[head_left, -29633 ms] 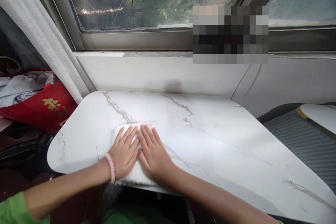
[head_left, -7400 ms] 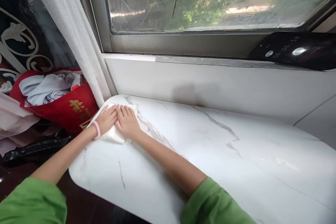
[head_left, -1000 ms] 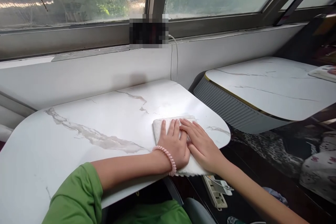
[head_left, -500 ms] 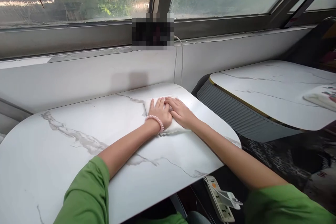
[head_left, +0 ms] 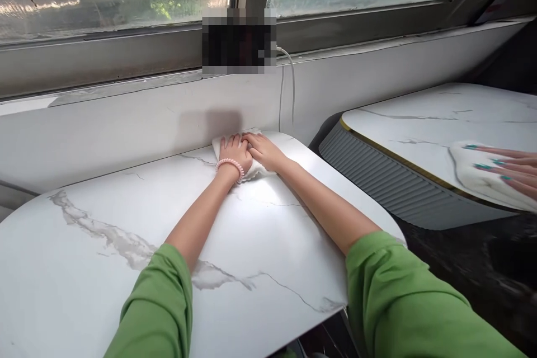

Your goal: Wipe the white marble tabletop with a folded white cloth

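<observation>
A white cloth (head_left: 259,170) lies on the far part of the white marbled table (head_left: 293,251), close to the wall. My left hand (head_left: 235,153) presses down on it, fingers spread and flat; a pink beaded bracelet (head_left: 230,161) circles that wrist. Against it, my right hand (head_left: 264,151) rests with its fingers stretched out, the tips touching or overlapping the left hand's fingers. Both palms hide much of the cloth.
A second marbled table (head_left: 403,123) with a gold edge stands at right. There another person's hand (head_left: 516,166) with green nails rests on a white cloth (head_left: 470,170). A blurred dark object (head_left: 237,45) sits on the window ledge, a white cable (head_left: 292,89) hanging beside it.
Both my hands and the cloth have slid farther away and slightly left, toward the wall. Another person's hand has appeared on the right table's cloth, which now lies farther left.
</observation>
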`<state>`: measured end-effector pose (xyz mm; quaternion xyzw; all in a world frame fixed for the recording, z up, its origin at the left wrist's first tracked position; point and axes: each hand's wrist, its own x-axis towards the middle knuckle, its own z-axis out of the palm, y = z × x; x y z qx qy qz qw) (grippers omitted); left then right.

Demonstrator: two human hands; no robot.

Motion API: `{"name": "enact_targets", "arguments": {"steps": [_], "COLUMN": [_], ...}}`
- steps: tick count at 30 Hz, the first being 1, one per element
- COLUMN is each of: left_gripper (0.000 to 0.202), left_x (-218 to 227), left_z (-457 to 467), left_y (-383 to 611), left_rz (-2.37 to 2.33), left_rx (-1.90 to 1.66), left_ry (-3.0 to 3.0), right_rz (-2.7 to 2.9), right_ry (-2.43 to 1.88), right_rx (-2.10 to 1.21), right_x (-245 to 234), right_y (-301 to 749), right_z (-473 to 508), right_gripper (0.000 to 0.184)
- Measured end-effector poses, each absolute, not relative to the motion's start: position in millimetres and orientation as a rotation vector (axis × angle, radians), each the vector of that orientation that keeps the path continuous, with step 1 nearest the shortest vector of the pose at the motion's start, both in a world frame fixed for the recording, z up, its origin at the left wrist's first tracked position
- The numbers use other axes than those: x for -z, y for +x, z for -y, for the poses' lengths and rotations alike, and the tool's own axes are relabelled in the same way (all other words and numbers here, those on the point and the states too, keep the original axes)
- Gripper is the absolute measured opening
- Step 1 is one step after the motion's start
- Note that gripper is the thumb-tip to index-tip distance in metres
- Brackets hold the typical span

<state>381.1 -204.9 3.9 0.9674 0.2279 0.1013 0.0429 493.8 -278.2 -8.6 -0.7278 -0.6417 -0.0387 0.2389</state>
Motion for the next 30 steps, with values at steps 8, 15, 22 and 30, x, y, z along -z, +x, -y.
{"name": "enact_targets", "arguments": {"steps": [8,15,22,30], "left_gripper": [0.054,0.06,0.06,0.06], "left_x": [-6,-10,-9,-3], "left_z": [321,434,436,411], "left_y": [358,342,349,371], "left_rz": [-0.526,-0.182,-0.133,-0.245], "left_rx": [-0.19,-0.194,-0.197,-0.262], "left_ry": [2.994,2.961,2.921,2.915], "right_rz": [1.77,1.722,1.544,1.534], "right_ry": [-2.021,-2.065,-2.203,-2.148], "right_rx": [0.06,0.067,0.086,0.05], "right_x": [13,20,19,10], "right_y": [476,468,463,477], "right_z": [406,545,542,501], "right_gripper": [0.042,0.049,0.057,0.049]}}
